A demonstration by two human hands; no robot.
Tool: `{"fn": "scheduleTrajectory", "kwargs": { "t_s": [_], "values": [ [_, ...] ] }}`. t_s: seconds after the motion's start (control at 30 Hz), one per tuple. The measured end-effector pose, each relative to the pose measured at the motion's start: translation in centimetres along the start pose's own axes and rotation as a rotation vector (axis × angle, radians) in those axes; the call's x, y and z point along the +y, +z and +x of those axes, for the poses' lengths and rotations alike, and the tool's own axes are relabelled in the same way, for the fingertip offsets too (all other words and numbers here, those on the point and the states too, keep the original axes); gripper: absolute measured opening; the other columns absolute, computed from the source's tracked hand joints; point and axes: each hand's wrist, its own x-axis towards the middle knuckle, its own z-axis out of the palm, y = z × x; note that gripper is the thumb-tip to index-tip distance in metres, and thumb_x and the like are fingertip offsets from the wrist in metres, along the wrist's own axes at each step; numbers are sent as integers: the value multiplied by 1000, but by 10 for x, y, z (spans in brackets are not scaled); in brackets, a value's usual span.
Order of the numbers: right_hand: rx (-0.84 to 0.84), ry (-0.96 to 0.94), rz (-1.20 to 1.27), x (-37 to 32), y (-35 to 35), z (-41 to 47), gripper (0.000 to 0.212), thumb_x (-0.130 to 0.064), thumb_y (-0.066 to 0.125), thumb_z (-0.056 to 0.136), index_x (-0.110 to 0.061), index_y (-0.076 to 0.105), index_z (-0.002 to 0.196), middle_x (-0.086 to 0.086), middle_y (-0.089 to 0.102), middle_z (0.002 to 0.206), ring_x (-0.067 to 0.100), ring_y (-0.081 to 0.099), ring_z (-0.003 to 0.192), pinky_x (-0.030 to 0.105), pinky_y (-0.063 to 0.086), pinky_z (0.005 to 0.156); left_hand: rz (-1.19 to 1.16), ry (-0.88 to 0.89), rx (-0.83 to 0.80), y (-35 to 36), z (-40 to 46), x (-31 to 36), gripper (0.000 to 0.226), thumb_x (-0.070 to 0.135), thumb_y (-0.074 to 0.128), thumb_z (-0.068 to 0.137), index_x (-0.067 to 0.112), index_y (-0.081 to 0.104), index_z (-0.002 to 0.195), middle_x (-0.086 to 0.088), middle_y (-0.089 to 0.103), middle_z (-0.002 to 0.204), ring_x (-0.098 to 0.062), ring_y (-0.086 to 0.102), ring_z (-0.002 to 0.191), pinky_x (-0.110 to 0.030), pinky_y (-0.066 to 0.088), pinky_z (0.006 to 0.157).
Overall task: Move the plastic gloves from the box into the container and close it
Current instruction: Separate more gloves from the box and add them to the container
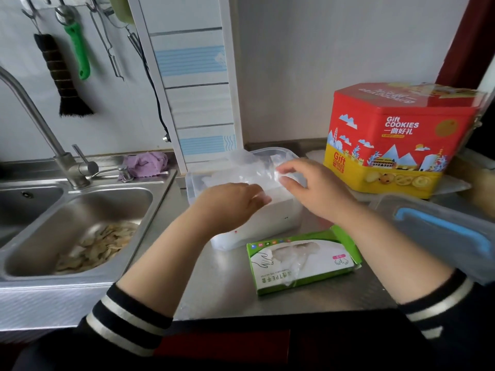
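A clear plastic container (281,220) stands open on the steel counter, with thin plastic gloves (249,170) bunched in and above it. My left hand (230,207) reaches over its near rim, fingers curled on the film. My right hand (313,186) pinches the gloves at the container's right side. In front lies the green and white glove box (300,266), its end flap open, with some film showing through its window. The container's lid (439,236), grey-clear with a blue clip, lies at the right.
A red and yellow cookie tin (388,140) stands behind the lid. At the left a steel sink (80,228) holds food scraps, with a faucet (40,124) and purple cloth (147,163) behind. Utensils hang on the wall.
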Motion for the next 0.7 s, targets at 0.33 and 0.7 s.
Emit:
{"fn": "scheduleTrajectory", "kwargs": {
  "t_s": [0.33, 0.7],
  "values": [
    [-131, 220, 161, 21, 14, -77, 21, -47, 68, 82, -32, 59, 94, -17, 62, 98, -1, 57, 99, 29, 46, 91, 9, 133, 735, 46, -13, 1, 36, 29, 54, 96, 13, 60, 127, -9, 57, 133, -31, 52, 123, -43, 42, 97],
    [1, 81, 230, 40, 42, -112, 26, -57, 65, 76, -34, 60, 89, -17, 66, 107, 11, 62, 104, 46, 45, 95, -535, 205, 326, 116, -29, 39, 72, 74, 61, 66, 31, 57, 124, 21, 62, 110, -7, 55, 107, -34, 41, 95]
  ]
}}
